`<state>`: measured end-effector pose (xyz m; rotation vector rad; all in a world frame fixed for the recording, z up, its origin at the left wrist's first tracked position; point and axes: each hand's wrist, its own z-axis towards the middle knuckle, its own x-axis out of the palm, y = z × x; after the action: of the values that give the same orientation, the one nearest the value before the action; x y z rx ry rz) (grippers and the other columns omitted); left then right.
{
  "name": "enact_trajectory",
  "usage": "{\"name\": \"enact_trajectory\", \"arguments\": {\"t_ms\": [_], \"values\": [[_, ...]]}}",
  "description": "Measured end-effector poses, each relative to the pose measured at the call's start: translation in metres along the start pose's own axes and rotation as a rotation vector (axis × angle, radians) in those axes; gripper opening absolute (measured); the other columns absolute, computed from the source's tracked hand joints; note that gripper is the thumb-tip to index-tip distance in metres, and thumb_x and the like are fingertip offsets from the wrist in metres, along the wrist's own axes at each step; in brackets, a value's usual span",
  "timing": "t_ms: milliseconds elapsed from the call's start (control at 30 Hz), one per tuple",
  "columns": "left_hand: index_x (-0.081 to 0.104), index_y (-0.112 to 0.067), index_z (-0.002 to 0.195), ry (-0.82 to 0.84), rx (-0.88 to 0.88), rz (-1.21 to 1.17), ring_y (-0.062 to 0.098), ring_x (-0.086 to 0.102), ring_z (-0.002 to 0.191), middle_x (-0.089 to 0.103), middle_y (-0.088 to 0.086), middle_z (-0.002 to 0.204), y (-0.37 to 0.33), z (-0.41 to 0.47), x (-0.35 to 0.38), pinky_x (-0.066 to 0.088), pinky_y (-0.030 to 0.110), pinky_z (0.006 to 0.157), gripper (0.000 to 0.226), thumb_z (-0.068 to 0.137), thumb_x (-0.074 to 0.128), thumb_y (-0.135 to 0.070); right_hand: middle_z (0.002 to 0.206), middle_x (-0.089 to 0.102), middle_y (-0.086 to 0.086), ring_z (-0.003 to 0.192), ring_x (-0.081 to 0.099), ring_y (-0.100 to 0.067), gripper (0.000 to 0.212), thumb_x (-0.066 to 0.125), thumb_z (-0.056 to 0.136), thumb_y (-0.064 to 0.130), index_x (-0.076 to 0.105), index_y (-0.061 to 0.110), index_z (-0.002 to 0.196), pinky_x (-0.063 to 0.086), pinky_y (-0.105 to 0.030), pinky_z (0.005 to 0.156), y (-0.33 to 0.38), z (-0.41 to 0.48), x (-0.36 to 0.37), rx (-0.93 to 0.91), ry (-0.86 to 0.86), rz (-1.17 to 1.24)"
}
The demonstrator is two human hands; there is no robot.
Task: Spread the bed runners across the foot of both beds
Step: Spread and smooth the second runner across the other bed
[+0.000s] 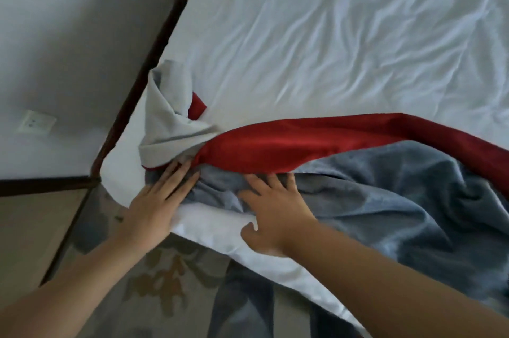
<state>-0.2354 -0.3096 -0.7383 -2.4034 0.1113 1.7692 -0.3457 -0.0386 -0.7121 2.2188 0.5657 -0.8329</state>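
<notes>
The bed (330,20), dressed in a creased white sheet, fills most of the view, its corner lying toward the lower left. No brand, label or legible writing shows on any surface. The bed runner (371,180) lies bunched along the near edge of the bed; its long axis runs from the right of the frame toward the corner at left. Its grey-blue plush face is uppermost, a red band (303,142) is folded along its far edge, and its left end is twisted, showing a pale grey underside (170,120). A patterned carpet (165,288) lies below the bed, with a white wall (68,34) and dark skirting beyond. The right hand (275,208) rests flat, fingers spread, on the grey-blue cloth, gripping nothing. The left hand (157,205) lies flat, fingers extended, fingertips touching the runner's twisted end, holding nothing. A wall socket (35,122) is mounted low on the wall.
</notes>
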Motion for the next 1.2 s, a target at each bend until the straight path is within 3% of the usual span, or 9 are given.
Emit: {"name": "enact_trajectory", "arguments": {"t_ms": [67,167,267,367,533,833,933,1033,1200], "values": [[0.052,-0.015,0.149,-0.04,-0.058,-0.085,0.04,0.051,0.138,0.036,0.012,0.163,0.007,0.004,-0.005,0.06,0.05,0.086,0.094,0.064,0.085,0.009,0.164,0.026,-0.003,0.143,0.031,-0.037,0.053,0.041,0.091,0.048,0.048,0.029,0.14,0.021,-0.057,0.118,0.006,0.013,-0.012,-0.02,-0.121,0.022],[0.06,-0.015,0.143,-0.198,-0.169,-0.153,0.041,0.063,0.122,0.042,0.013,0.159,0.023,0.033,-0.012,0.058,0.051,0.083,0.081,0.069,0.082,0.011,0.161,0.032,-0.005,0.137,0.041,-0.038,0.061,0.044,0.096,0.034,0.029,0.035,0.156,0.034,-0.052,0.114,0.013,0.048,-0.024,0.016,-0.252,0.05],[0.057,-0.02,0.146,-0.347,-0.15,-0.102,0.035,0.039,0.148,0.037,0.011,0.162,0.038,0.078,-0.019,0.047,0.053,0.093,0.061,0.089,0.063,0.001,0.166,0.021,-0.011,0.146,0.027,-0.049,0.078,0.048,0.098,0.03,0.001,0.047,0.158,0.022,-0.064,0.119,0.016,0.091,-0.028,0.112,-0.366,0.008],[0.046,-0.029,0.153,-0.363,-0.194,-0.132,0.036,0.019,0.156,0.023,0.006,0.169,0.05,0.124,-0.029,0.038,0.057,0.102,0.066,0.091,0.048,-0.008,0.169,0.005,-0.01,0.148,0.014,-0.053,0.079,0.047,0.098,0.034,-0.003,0.051,0.156,0.006,-0.075,0.114,0.013,0.126,-0.034,0.246,-0.463,0.013],[0.06,-0.03,0.142,-0.404,-0.087,-0.157,0.029,0.024,0.155,0.033,0.003,0.166,0.064,0.186,-0.052,0.034,0.05,0.104,0.066,0.079,0.056,-0.009,0.169,-0.006,-0.006,0.151,0.001,-0.05,0.064,0.031,0.1,0.049,-0.002,0.056,0.154,-0.002,-0.078,0.109,-0.017,0.155,-0.057,0.385,-0.542,0.006],[0.047,-0.026,0.15,-0.536,0.213,0.024,0.039,0.011,0.157,0.016,0.013,0.17,0.01,0.333,-0.137,0.036,0.05,0.116,0.064,0.088,0.053,-0.012,0.167,-0.023,-0.005,0.148,-0.021,-0.051,0.091,0.058,0.084,0.029,0.007,0.056,0.154,-0.009,-0.078,0.109,-0.159,0.113,-0.139,0.771,-0.717,-0.06],[0.041,-0.035,0.154,-0.485,0.193,0.056,0.04,0.006,0.157,0.009,0.01,0.172,-0.031,0.362,-0.145,0.02,0.056,0.124,0.07,0.088,0.061,-0.02,0.162,-0.035,0.001,0.145,-0.031,-0.05,0.102,0.069,0.081,0.022,0.005,0.059,0.152,-0.01,-0.077,0.109,-0.209,0.07,-0.149,1.057,-0.636,0.074],[0.049,-0.037,0.149,-0.308,0.139,-0.047,0.035,0.007,0.158,0.001,0.004,0.173,-0.054,0.368,-0.123,0.028,0.058,0.118,0.063,0.09,0.065,-0.022,0.161,-0.038,0.003,0.144,-0.033,-0.048,0.1,0.068,0.084,0.02,0.006,0.06,0.151,-0.007,-0.076,0.112,-0.232,0.037,-0.141,1.27,-0.514,0.28],[0.048,-0.036,0.15,-0.125,0.09,-0.149,0.034,0.018,0.154,0.007,0.008,0.171,-0.061,0.356,-0.082,0.042,0.052,0.106,0.059,0.095,0.063,-0.023,0.166,-0.026,-0.001,0.145,-0.032,-0.048,0.093,0.047,0.087,0.007,0.003,0.051,0.156,-0.023,-0.071,0.11,-0.212,0.046,-0.122,1.003,-0.561,0.093]]}}
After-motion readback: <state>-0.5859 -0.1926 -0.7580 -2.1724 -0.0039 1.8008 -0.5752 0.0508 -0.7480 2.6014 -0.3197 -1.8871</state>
